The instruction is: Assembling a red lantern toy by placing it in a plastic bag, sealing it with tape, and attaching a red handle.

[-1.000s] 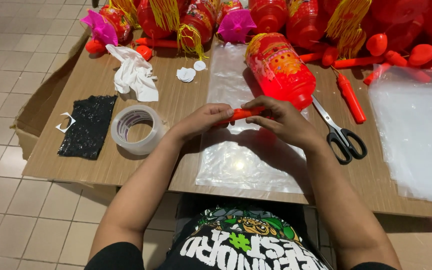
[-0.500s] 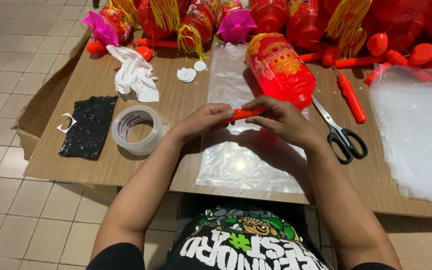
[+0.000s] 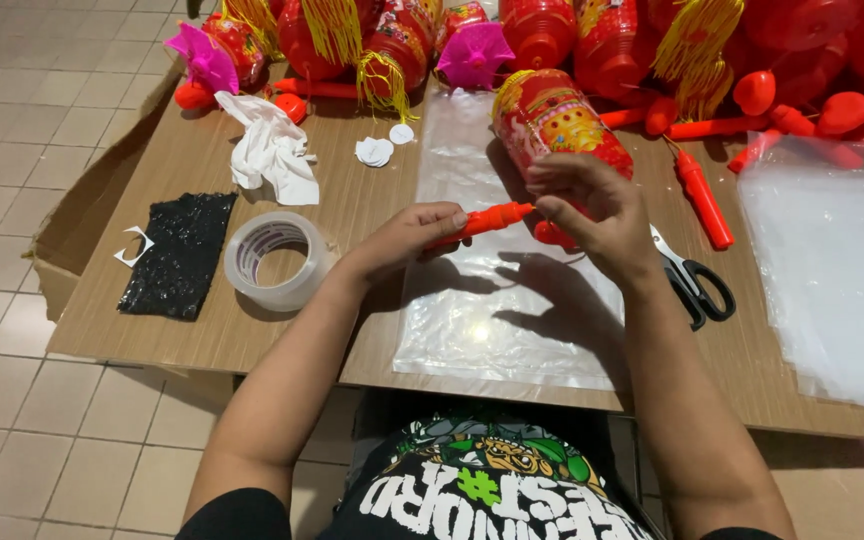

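My left hand (image 3: pixel 414 234) grips a short orange plastic stick (image 3: pixel 492 219) by its near end, held level above a clear plastic bag (image 3: pixel 512 300) lying on the wooden table (image 3: pixel 202 340). My right hand (image 3: pixel 590 213) pinches the stick's other end together with a small red piece (image 3: pixel 552 235). Just behind my right hand lies a red and gold lantern (image 3: pixel 552 115) on its side.
A roll of clear tape (image 3: pixel 277 260) and a black patch (image 3: pixel 177 255) lie to the left, with crumpled white paper (image 3: pixel 272 155) behind. Black-handled scissors (image 3: pixel 692 280) and an orange stick (image 3: pixel 702 198) lie to the right. More red lanterns (image 3: pixel 592 30) crowd the far edge; clear bags (image 3: pixel 832 270) are stacked at right.
Both hands have shifted slightly; my right hand has lifted and more of the orange stick shows between the hands.
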